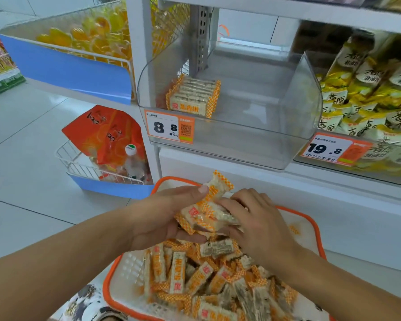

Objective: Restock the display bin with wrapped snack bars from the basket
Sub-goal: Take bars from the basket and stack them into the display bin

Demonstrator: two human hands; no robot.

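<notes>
A white basket with an orange rim (316,228) sits low in front of me, filled with several wrapped snack bars (195,276) in orange-checked wrappers. Above it, my left hand (164,216) cups a bunch of bars (204,214) from below, thumb on top. My right hand (257,218) presses on the same bunch from the right. The clear plastic display bin (294,126) stands on the shelf above, holding one neat row of bars (193,96) at its left front.
An 8.8 price tag (169,128) hangs on the bin's front. To the right is a bin of yellow-and-white snack bags (366,98) tagged 19.8. At the left are a blue-fronted wire basket of yellow candies (79,42) and a lower wire basket with orange bags (107,144).
</notes>
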